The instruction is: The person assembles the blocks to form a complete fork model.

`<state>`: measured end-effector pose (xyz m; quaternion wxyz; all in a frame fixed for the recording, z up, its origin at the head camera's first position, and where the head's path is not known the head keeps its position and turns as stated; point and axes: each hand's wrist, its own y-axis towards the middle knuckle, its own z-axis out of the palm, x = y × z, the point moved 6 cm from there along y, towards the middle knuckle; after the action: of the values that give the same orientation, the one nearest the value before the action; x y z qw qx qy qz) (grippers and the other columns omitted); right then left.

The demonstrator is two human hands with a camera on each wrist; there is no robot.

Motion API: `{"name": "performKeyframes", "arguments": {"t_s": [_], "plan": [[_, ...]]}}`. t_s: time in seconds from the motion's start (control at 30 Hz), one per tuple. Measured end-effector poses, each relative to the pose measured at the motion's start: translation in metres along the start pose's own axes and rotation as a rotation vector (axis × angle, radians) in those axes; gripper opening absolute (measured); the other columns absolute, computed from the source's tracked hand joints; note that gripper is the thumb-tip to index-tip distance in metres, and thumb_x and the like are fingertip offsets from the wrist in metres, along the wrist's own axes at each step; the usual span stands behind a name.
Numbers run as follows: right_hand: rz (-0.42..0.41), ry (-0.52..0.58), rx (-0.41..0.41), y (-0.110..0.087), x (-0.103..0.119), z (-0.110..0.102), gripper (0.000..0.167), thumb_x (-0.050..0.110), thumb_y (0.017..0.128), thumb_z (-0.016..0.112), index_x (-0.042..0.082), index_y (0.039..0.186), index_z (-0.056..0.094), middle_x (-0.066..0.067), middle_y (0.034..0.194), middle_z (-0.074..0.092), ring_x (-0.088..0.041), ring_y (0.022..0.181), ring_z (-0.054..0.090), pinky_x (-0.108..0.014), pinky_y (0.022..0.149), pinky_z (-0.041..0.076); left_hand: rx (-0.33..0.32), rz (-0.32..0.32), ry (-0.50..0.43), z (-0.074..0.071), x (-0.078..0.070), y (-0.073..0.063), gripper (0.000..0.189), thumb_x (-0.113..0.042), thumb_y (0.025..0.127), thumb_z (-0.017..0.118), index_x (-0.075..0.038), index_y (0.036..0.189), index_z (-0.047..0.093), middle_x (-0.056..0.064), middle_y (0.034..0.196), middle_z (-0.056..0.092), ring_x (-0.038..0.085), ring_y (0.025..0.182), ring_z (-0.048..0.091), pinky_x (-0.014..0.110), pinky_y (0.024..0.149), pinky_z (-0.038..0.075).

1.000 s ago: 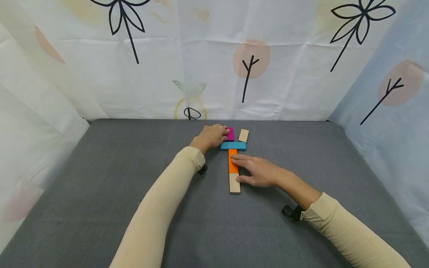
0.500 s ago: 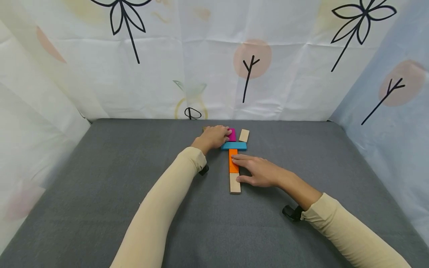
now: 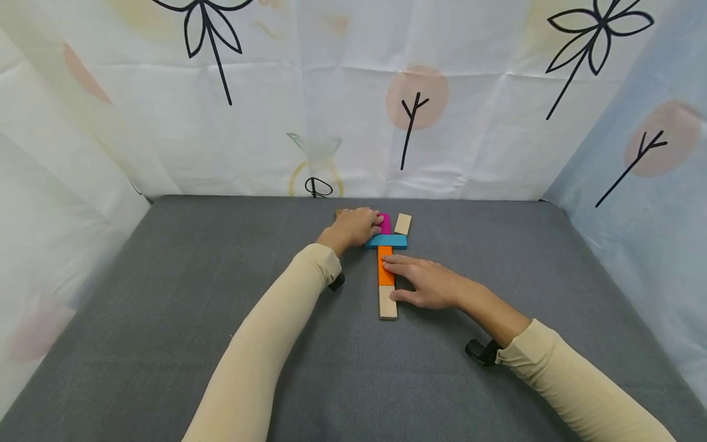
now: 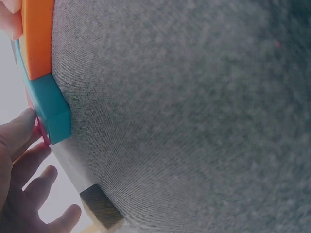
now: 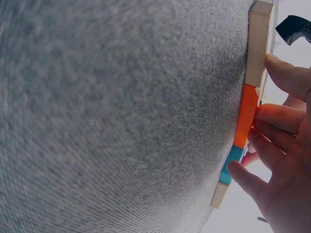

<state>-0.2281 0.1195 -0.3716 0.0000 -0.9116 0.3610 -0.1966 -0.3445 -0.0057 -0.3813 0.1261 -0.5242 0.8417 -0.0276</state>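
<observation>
My left hand [image 3: 354, 226] reaches to the far part of the table and pinches a magenta block [image 3: 386, 223] between thumb and fingers; its left part is hidden under the hand. Right below lies a blue block [image 3: 386, 242], crosswise. An orange block [image 3: 385, 261] runs down from the blue one, followed by a plain wooden block [image 3: 388, 303], end to end. My right hand [image 3: 431, 283] rests its straight fingertips on the orange block [image 5: 247, 116], thumb at the side of the plain wooden block [image 5: 257, 48].
A second plain wooden block [image 3: 403, 223] lies slightly slanted to the right of the magenta one. Behind the left hand a brownish block [image 3: 338, 213] peeks out, mostly hidden; its dark end [image 4: 101, 206] shows in the left wrist view. Printed cloth [image 3: 353, 141] walls the grey table's back edge.
The magenta block has slid a little to the right with my left hand, toward the slanted wooden block. The brownish block behind the hand has come into view. The right hand stays put.
</observation>
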Motion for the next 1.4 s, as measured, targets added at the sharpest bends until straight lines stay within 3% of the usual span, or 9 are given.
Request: {"name": "performKeyframes", "arguments": {"t_s": [0.5, 0.77, 0.9, 1.17, 1.4], "plan": [[-0.007, -0.001, -0.011, 0.0, -0.001, 0.001, 0.065, 0.036, 0.098, 0.064, 0.0, 0.149, 0.044, -0.014, 0.157, 0.037, -0.032, 0.143, 0.038, -0.051, 0.112, 0.035, -0.015, 0.009, -0.006, -0.001, -0.001, -0.001, 0.047, -0.03, 0.106, 0.049, -0.016, 0.15, 0.046, 0.006, 0.155, 0.042, 0.026, 0.142, 0.039, 0.049, 0.116, 0.03], [-0.01, 0.001, -0.002, 0.0, -0.002, 0.001, 0.065, 0.036, 0.098, 0.063, 0.0, 0.149, 0.044, -0.015, 0.157, 0.036, -0.033, 0.143, 0.037, -0.052, 0.112, 0.035, 0.013, 0.027, -0.011, -0.009, 0.004, -0.008, 0.051, -0.033, 0.107, 0.046, -0.018, 0.155, 0.039, 0.005, 0.16, 0.034, 0.025, 0.148, 0.028, 0.052, 0.118, 0.024], [-0.006, 0.004, 0.0, 0.0, -0.003, 0.003, 0.065, 0.036, 0.098, 0.063, 0.0, 0.149, 0.043, -0.015, 0.157, 0.036, -0.033, 0.142, 0.038, -0.052, 0.112, 0.035, -0.011, 0.029, -0.026, -0.017, 0.02, -0.015, 0.053, -0.034, 0.106, 0.047, -0.016, 0.155, 0.038, 0.008, 0.161, 0.032, 0.027, 0.149, 0.025, 0.051, 0.119, 0.023], [0.011, -0.012, 0.009, -0.001, -0.002, 0.001, 0.066, 0.036, 0.098, 0.063, 0.001, 0.15, 0.042, -0.014, 0.158, 0.036, -0.033, 0.143, 0.036, -0.053, 0.113, 0.033, -0.004, -0.018, -0.057, -0.022, 0.068, -0.038, 0.054, -0.033, 0.105, 0.05, -0.014, 0.154, 0.039, 0.012, 0.161, 0.029, 0.032, 0.15, 0.022, 0.056, 0.117, 0.022], [0.006, -0.015, 0.012, -0.001, 0.0, 0.001, 0.066, 0.036, 0.099, 0.063, 0.001, 0.15, 0.042, -0.014, 0.158, 0.036, -0.034, 0.143, 0.036, -0.053, 0.113, 0.033, -0.003, -0.054, -0.082, -0.019, 0.087, -0.049, 0.054, -0.032, 0.105, 0.05, -0.013, 0.154, 0.039, 0.012, 0.161, 0.03, 0.034, 0.149, 0.022, 0.057, 0.117, 0.022]]}}
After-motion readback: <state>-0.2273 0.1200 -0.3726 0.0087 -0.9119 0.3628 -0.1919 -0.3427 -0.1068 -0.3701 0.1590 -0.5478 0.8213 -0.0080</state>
